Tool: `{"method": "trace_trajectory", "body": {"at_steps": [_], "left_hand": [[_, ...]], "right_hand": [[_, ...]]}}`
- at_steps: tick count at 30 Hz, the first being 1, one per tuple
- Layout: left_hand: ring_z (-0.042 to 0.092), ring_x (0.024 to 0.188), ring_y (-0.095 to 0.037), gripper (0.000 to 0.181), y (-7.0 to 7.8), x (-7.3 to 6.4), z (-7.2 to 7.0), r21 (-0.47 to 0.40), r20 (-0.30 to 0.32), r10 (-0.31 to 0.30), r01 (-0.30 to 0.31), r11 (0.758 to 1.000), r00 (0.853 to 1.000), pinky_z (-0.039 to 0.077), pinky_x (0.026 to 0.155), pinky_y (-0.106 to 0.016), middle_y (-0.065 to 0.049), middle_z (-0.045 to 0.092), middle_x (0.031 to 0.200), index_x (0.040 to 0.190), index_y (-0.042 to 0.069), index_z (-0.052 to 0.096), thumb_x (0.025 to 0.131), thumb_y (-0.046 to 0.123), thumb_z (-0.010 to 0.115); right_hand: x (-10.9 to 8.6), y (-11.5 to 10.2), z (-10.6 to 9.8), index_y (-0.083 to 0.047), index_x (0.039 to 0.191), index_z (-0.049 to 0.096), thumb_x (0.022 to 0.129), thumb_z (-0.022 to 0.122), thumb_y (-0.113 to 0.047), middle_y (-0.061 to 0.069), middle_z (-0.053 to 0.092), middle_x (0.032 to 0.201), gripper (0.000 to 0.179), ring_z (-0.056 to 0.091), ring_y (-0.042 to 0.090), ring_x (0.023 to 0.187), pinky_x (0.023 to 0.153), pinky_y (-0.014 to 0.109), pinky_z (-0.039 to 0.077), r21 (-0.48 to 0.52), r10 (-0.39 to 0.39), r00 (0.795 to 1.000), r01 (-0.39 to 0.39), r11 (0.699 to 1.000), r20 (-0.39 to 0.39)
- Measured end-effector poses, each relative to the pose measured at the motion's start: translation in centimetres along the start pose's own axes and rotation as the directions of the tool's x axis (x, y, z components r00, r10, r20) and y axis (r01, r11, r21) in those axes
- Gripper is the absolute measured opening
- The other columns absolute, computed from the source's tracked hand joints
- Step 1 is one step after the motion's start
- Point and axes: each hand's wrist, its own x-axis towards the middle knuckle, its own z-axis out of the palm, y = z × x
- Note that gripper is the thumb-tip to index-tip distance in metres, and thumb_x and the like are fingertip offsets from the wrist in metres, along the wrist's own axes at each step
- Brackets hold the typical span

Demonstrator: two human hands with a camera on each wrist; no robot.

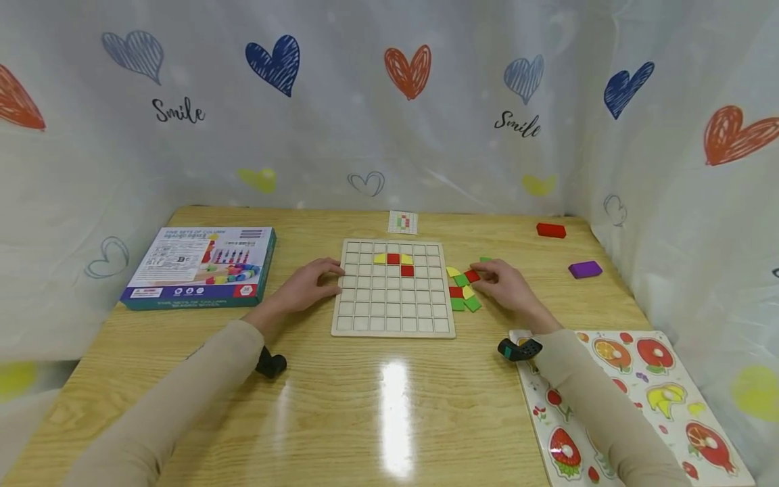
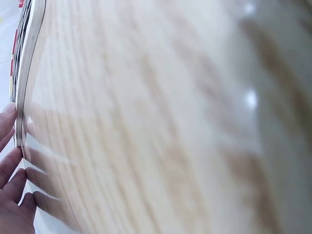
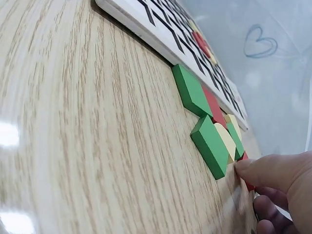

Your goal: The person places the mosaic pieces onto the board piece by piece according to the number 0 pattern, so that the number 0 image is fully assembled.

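A wooden grid board [image 1: 389, 308] lies on the table, with two yellow quarter-round tiles [image 1: 380, 258] and two red square tiles [image 1: 407, 270] in its upper cells. At its left edge rests my left hand [image 1: 304, 287], thumb and fingers apart; the left wrist view shows the fingertips [image 2: 10, 163] against the rim. To the right of the board, my right hand [image 1: 506, 289] pinches a red square tile [image 1: 473, 276] between thumb and fingers. Around it lie loose green [image 3: 210, 146], red [image 3: 213, 105] and yellow [image 3: 225, 139] tiles, some overlapping.
Behind the board lies a small pattern card [image 1: 403, 222]. A boxed bead set [image 1: 201, 267] is at the left. Red [image 1: 550, 230] and purple [image 1: 585, 270] blocks lie at the far right. Beneath the right forearm is a fruit puzzle board [image 1: 663, 419]. A curtain [image 1: 328, 135] surrounds the table.
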Motion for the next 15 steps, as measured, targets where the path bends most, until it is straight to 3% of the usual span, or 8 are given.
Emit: {"method": "trace_trajectory", "body": {"at_steps": [8,15], "left_hand": [[0.030,0.142,-0.035,0.036,0.17,-0.04,-0.04,-0.002,0.002,-0.012,0.012,1.000,1.000,0.022,0.116,-0.051,-0.017,0.042,0.149,0.127,0.005,0.061,0.095,0.019,0.066],[0.029,0.143,-0.035,0.036,0.12,-0.01,-0.08,-0.008,0.005,-0.015,0.015,1.000,1.000,0.021,0.117,-0.051,-0.017,0.042,0.149,0.127,0.005,0.061,0.094,0.019,0.067]], "right_hand": [[-0.04,-0.11,-0.03,-0.002,0.120,0.068,0.092,0.068,-0.013,0.012,0.060,0.103,0.029,0.055,0.027,0.093,0.084,0.042,0.045,-0.044,-0.020,1.000,0.019,0.999,-0.002],[-0.52,0.19,-0.25,0.000,0.118,0.067,0.093,0.068,-0.016,0.016,0.063,0.111,0.030,0.060,0.029,0.098,0.089,0.046,0.050,-0.035,0.023,1.000,-0.024,0.999,-0.011]]}}
